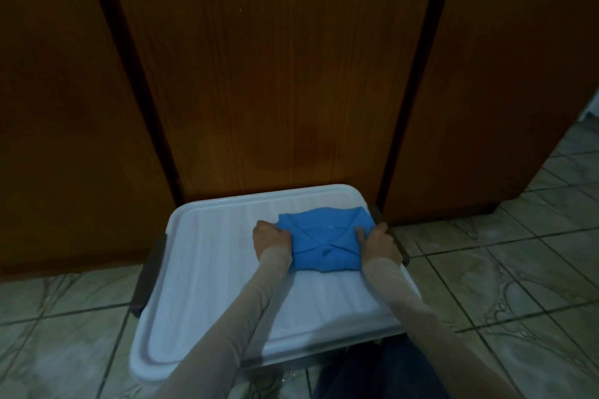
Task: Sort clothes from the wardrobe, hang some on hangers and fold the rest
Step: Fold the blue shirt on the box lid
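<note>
The folded shirt (324, 240) is bright blue. The box lid (207, 269) under it is white with soft stripes. The wardrobe doors (275, 74) are dark brown wood. The floor tiles (502, 269) are pale green with swirls.

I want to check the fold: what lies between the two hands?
In the head view, the folded blue shirt lies between the left hand and right hand, on the white lid. Both hands grip its sides.

both hands (271, 236) on blue shirt (324, 241)
</note>
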Available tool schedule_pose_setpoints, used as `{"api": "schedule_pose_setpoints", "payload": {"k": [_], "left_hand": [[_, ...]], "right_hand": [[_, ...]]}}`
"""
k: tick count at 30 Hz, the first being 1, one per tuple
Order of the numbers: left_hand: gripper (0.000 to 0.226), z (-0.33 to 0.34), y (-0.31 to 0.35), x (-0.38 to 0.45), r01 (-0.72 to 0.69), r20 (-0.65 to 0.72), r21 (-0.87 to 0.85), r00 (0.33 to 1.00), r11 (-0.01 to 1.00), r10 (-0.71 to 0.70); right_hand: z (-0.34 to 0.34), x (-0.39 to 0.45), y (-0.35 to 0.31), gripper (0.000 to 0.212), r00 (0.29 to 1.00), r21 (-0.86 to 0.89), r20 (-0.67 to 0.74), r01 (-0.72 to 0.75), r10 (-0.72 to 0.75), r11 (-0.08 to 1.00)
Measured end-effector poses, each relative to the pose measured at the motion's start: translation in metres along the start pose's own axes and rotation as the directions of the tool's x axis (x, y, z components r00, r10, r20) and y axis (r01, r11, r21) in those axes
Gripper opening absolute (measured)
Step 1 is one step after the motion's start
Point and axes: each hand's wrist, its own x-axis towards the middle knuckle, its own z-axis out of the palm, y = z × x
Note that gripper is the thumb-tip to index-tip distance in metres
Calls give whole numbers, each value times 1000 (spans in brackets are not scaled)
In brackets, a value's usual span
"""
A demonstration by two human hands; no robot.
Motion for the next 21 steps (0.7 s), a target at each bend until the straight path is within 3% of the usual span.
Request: {"api": "schedule_pose_setpoints", "payload": {"k": [4, 8, 10, 12, 15, 21], "left_hand": [[25, 8, -9, -1, -169, -82, 101, 981, 980, 178], [34, 10, -17, -3, -395, -130, 374, 874, 839, 469], [35, 14, -19, -12, -468, -76, 333, 852, 818, 518], [38, 21, -21, -17, -492, -8, 274, 858, 827, 513], [42, 24, -25, -12, -525, 88, 325, 845, 787, 528], [49, 23, -26, -7, -527, 235, 370, 850, 765, 472]], "right_hand": [[1, -4, 7, 48, 983, 128, -132, 142, -125, 982], [-10, -6, 6, 40, 922, 47, -276, 295, -271, 954], [-10, -7, 0, 40, 909, 37, -207, 377, -362, 925], [-4, -10, -5, 48, 891, -41, -19, 452, -453, 891], [12, -8, -3, 56, 879, -148, 209, 462, -428, 875], [16, 0, 6, 73, 889, 48, 262, 375, -374, 926]]}}
